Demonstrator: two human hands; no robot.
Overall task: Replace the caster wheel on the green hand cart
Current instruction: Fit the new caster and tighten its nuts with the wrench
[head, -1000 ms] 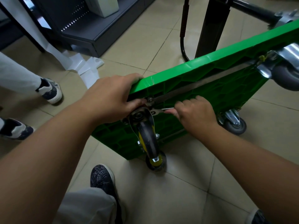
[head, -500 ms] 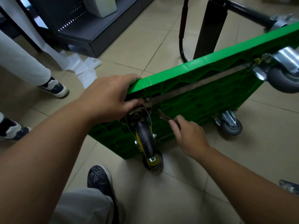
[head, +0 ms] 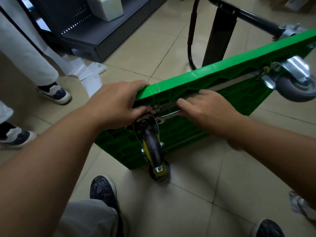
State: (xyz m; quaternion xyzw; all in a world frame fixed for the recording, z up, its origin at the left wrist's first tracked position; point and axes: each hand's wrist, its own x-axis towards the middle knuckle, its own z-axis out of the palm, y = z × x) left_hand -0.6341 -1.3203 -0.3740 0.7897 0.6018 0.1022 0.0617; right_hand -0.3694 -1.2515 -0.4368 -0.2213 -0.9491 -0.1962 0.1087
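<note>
The green hand cart (head: 227,79) stands tipped on its edge on the tiled floor, underside toward me. At its near corner sits a black caster wheel (head: 152,147) with a yellow hub in a metal fork. My left hand (head: 116,103) grips the cart's corner edge just above the caster's mounting plate. My right hand (head: 206,106) holds a small metal wrench (head: 165,117), whose head sits at the caster's mounting bolts. A grey caster (head: 294,88) in a shiny bracket hangs at the cart's far right corner.
A dark shelf unit (head: 95,31) stands at the back left with white paper (head: 89,74) strewn before it. Another person's legs and shoes (head: 54,93) are at the left. A black stand (head: 218,31) rises behind the cart. My own shoes (head: 102,190) are below.
My right hand has swung the wrench from low on the right back up to the cart's metal strip. My left hand stays on the corner. The other person's near foot shifted.
</note>
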